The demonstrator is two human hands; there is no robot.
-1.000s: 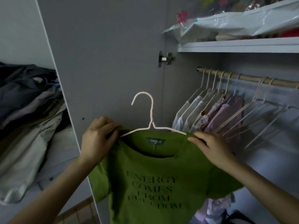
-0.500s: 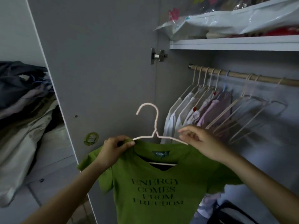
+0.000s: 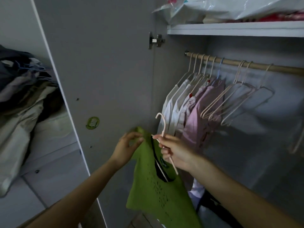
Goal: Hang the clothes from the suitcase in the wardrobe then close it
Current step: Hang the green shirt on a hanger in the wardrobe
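Just now the right hand (image 3: pixel 176 153) grips a pale hanger (image 3: pixel 162 129) carrying the green T-shirt (image 3: pixel 156 186); beside it, the left hand (image 3: pixel 126 148) pinches its shoulder.

clothes (image 3: pixel 194 104) on rail (image 3: pixel 246 65) under shelf (image 3: pixel 230 29), door (image 3: pixel 98 63) left

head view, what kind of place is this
Most likely a bedroom at home, at an open wardrobe. A wooden rail carries shirts on hangers, a shelf above holds bagged items, and clothes are heaped on what looks like a bed to the left.
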